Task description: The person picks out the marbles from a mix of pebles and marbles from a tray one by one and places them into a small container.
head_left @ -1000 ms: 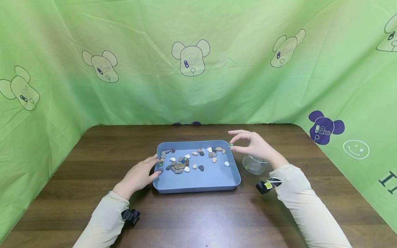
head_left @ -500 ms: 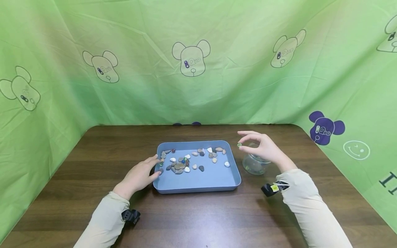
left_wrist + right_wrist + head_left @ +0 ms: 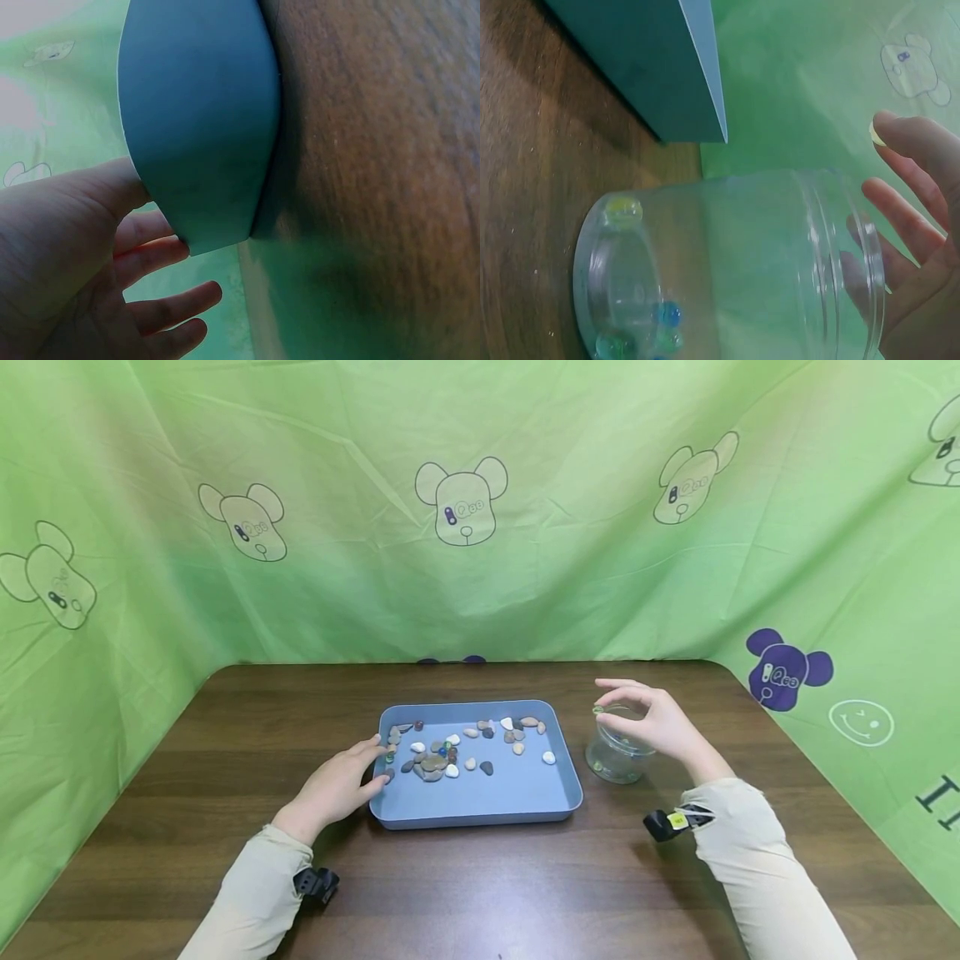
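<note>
My right hand (image 3: 651,717) pinches a small glass marble (image 3: 597,710) between thumb and index finger, just above the mouth of a clear plastic jar (image 3: 617,762). In the right wrist view the marble (image 3: 877,134) shows as a pale yellow-green sliver at the fingertip. The jar stands upright with several marbles (image 3: 669,313) on its bottom. My left hand (image 3: 335,782) rests on the left rim of a blue tray (image 3: 480,802), its fingers relaxed and thumb and some fingertips reaching over the rim. Those tips are hidden behind the tray wall in the left wrist view.
Inside the tray lie many pebbles (image 3: 433,762), white, grey and brown, with a few marbles (image 3: 442,751) among them. The jar stands close to the tray's right side on the brown wooden table (image 3: 480,885). A green printed cloth (image 3: 465,602) hangs behind and beside the table.
My right hand has moved right with the marble, from the tray's right back corner to above the jar's mouth. The left hand and the tray have stayed in place.
</note>
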The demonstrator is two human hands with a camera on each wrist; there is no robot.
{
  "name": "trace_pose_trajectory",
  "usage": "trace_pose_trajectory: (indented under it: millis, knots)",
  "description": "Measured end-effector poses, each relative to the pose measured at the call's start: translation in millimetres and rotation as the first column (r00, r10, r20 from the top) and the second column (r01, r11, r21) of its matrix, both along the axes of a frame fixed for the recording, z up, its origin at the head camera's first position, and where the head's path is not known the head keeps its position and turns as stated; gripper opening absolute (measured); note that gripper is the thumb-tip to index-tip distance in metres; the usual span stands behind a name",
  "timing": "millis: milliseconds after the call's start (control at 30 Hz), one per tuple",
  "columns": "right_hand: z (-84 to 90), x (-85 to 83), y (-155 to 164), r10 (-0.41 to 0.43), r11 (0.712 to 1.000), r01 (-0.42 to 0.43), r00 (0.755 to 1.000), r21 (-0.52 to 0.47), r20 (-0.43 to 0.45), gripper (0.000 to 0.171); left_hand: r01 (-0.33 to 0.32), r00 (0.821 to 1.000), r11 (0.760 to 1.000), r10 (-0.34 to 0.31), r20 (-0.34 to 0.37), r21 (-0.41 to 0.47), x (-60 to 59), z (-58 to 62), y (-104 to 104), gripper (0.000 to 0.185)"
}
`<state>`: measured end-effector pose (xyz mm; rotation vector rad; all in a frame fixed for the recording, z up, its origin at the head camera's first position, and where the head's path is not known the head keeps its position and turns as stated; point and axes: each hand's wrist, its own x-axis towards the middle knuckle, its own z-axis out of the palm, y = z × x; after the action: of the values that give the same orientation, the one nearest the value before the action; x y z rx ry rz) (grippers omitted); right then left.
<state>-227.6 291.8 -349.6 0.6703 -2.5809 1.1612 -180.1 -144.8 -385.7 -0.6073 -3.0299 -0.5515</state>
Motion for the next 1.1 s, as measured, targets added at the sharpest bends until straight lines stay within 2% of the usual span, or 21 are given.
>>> trace_pose_trajectory:
  millis: [567, 867, 1100]
  knots:
    - [-5.0, 6.1, 17.8, -0.054, 0.992, 0.05, 0.998, -0.115, -0.036, 0.021, 0.0, 1.0, 1.0, 0.0, 0.005, -0.001, -0.7, 0.1, -0.4, 0.047]
    - [-8.5, 7.7, 23.6, -0.099, 0.989, 0.094, 0.994, -0.111, -0.039, 0.02, -0.002, 1.0, 1.0, 0.002, 0.004, -0.001, -0.2, 0.7, -0.3, 0.047]
    - [-9.9, 7.6, 25.0, -0.162, 0.984, 0.158, 0.986, -0.086, -0.039, 0.022, 0.003, 1.0, 1.0, -0.003, -0.004, -0.002, -0.6, -0.2, -0.6, 0.047]
